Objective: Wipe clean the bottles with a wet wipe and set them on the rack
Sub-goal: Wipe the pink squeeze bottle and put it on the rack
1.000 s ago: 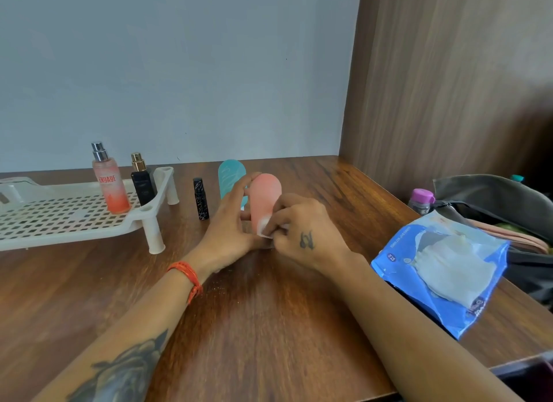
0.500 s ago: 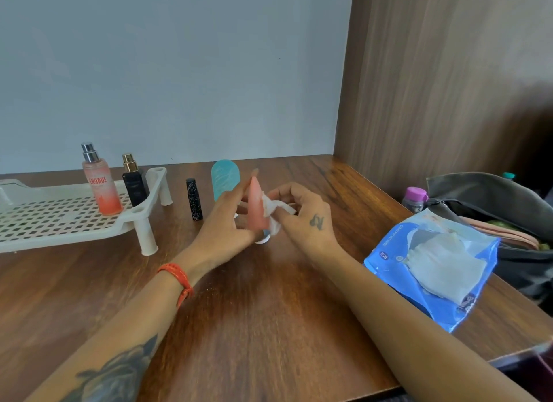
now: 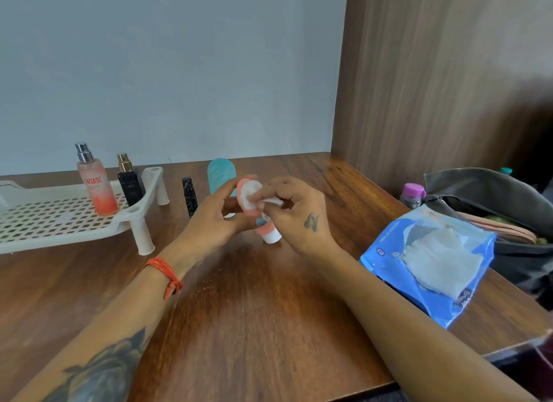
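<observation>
My left hand (image 3: pixel 214 219) grips a pink tube (image 3: pixel 264 229) with a white cap, tilted, above the table's middle. My right hand (image 3: pixel 296 213) pinches a white wet wipe (image 3: pixel 251 193) against the tube's upper end. A teal tube (image 3: pixel 221 175) stands just behind my hands, and a slim black tube (image 3: pixel 189 196) stands to its left. On the white perforated rack (image 3: pixel 54 219) at the left stand a pink spray bottle (image 3: pixel 95 186) and a black spray bottle (image 3: pixel 129 181).
A blue pack of wipes (image 3: pixel 428 264) lies open at the right, near the table's front edge. Behind it sit a grey pouch (image 3: pixel 484 189) and a small purple-capped bottle (image 3: pixel 413 195). A wooden panel walls the right side.
The pink tube has been turned and tilted in my left hand. My right hand has moved the wipe from the tube's side up onto its top end.
</observation>
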Action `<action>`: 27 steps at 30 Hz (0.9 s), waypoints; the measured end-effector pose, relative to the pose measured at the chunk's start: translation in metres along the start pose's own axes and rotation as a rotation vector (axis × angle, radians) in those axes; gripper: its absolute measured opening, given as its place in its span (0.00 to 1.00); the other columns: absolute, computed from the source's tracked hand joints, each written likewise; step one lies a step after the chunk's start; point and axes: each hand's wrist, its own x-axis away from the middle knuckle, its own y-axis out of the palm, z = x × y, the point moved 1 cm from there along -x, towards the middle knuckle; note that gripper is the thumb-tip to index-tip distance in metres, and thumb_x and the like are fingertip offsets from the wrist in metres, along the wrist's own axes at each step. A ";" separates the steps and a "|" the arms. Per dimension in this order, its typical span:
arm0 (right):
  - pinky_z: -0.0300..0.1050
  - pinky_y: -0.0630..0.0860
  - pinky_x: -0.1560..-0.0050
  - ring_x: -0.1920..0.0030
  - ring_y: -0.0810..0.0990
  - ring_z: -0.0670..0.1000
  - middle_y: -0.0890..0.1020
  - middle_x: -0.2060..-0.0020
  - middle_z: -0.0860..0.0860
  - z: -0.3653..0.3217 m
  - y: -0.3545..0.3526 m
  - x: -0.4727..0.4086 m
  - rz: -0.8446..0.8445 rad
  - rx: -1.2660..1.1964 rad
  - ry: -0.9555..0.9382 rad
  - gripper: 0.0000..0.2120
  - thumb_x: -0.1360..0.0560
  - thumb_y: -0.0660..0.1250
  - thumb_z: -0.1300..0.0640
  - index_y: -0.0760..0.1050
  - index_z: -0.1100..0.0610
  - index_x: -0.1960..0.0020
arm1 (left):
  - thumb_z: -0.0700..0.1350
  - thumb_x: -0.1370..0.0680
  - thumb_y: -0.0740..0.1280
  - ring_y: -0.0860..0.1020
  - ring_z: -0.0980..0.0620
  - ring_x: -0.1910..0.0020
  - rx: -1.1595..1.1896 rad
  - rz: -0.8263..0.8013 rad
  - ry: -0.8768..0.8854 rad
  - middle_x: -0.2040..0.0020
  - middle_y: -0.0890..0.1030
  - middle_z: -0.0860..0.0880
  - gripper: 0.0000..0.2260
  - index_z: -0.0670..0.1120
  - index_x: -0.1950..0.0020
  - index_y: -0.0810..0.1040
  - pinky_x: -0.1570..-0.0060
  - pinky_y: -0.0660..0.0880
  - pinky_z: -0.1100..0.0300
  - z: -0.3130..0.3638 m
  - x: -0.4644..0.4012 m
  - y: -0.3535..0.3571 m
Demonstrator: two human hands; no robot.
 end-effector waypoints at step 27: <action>0.28 0.73 0.56 0.56 0.78 0.43 0.84 0.57 0.52 0.000 0.002 0.000 -0.020 0.019 -0.151 0.08 0.34 0.70 0.68 0.83 0.59 0.58 | 0.40 0.34 0.76 0.79 0.54 0.44 0.040 -0.034 0.006 0.48 0.83 0.52 0.31 0.56 0.35 0.71 0.35 0.70 0.47 -0.002 -0.001 -0.004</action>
